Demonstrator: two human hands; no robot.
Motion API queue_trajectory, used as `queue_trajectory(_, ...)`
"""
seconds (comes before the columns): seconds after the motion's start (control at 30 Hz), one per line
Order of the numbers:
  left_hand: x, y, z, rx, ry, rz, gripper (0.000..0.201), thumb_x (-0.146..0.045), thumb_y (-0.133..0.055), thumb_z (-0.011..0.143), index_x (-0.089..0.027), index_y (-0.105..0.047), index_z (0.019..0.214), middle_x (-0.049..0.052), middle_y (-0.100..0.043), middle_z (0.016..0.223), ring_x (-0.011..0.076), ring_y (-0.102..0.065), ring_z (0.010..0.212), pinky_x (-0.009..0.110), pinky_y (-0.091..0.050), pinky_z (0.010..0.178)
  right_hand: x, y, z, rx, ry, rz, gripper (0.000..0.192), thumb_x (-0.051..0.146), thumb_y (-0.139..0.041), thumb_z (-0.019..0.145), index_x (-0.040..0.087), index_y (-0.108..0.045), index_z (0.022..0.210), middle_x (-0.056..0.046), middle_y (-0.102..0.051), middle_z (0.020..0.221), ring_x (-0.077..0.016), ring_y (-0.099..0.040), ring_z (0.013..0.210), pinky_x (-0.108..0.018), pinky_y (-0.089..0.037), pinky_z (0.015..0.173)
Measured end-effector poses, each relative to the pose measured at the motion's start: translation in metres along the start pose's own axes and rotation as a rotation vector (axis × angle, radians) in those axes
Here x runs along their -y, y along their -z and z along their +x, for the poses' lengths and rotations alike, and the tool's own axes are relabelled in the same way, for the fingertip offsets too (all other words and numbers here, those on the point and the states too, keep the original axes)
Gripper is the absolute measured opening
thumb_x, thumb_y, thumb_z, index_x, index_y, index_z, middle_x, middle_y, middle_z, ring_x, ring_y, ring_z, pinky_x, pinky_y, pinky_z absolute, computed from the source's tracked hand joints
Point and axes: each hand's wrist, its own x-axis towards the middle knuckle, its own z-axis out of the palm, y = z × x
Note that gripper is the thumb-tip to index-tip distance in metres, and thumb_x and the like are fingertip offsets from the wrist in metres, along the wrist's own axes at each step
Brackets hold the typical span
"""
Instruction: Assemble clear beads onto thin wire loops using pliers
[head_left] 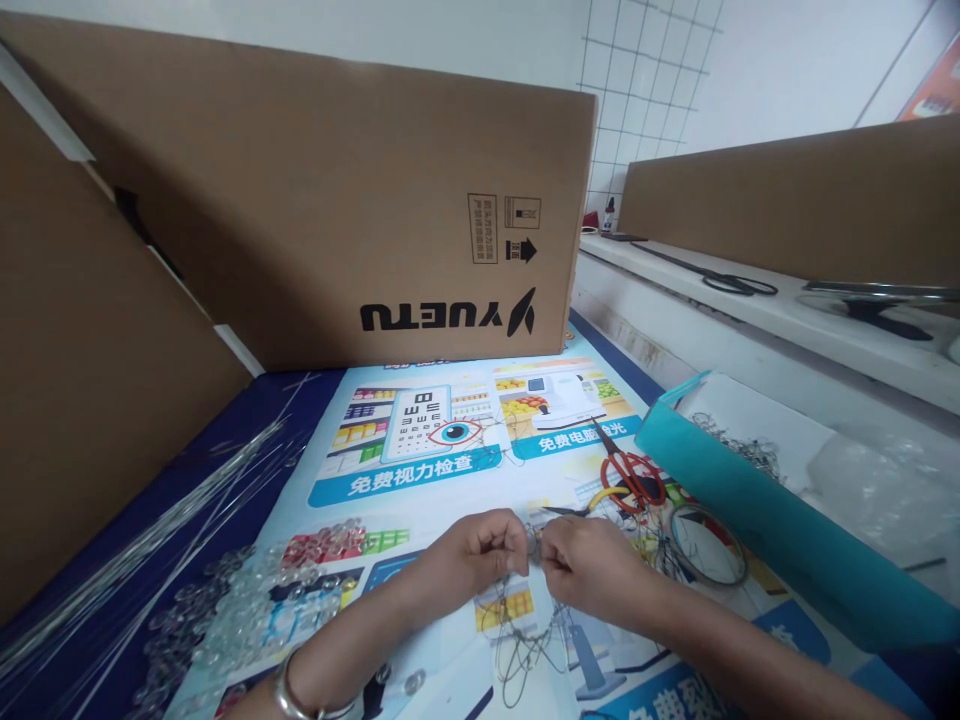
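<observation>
Over the printed poster, my left hand (491,548) and my right hand (589,562) face each other, almost touching. Both are closed, thumbs and fingers pinched on thin dark wire. Loops of this wire (523,655) hang and spread just below my hands. The pinched parts are mostly hidden by my fingers. Clear glass-like beads (300,590) lie in a spread pile left of my left arm. Beyond my right hand are red-handled scissors (631,480) and a tool with yellow handles (606,497), its black jaws pointing left.
A tape roll (706,545) lies right of my right hand, against a teal box (757,500) holding wire bits and clear plastic. Long thin wires (165,520) run along the left side. A large cardboard box (315,200) walls off the back. Black scissors (739,284) rest on the right ledge.
</observation>
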Motion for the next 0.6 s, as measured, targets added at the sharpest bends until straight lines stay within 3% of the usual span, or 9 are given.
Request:
queue_trajectory(0.4,-0.001,0.000,-0.001,-0.005,0.036,-0.090,0.019,-0.033,-0.059,0.082,-0.014,-0.056,0.080,-0.006,-0.042,0.059,0.0058,-0.028,0.049,0.020,-0.020,0.047,-0.002,0.005,-0.002,0.033,0.005,0.124,0.010,0.014,-0.050,0.073,0.020,-0.057,0.070,0.003,-0.061,0.069,-0.0104,-0.052,0.061,-0.021,-0.024,0.051)
queue_trajectory(0.6,-0.002,-0.001,-0.002,-0.019,0.044,-0.078,0.016,-0.030,-0.060,0.081,-0.015,-0.056,0.079,-0.007,-0.042,0.059,0.0058,-0.031,0.049,0.019,-0.023,0.048,-0.012,0.029,-0.004,0.093,0.008,0.195,0.013,0.029,-0.051,0.080,0.020,-0.061,0.079,0.001,-0.061,0.070,-0.0124,-0.053,0.062,-0.021,-0.031,0.055)
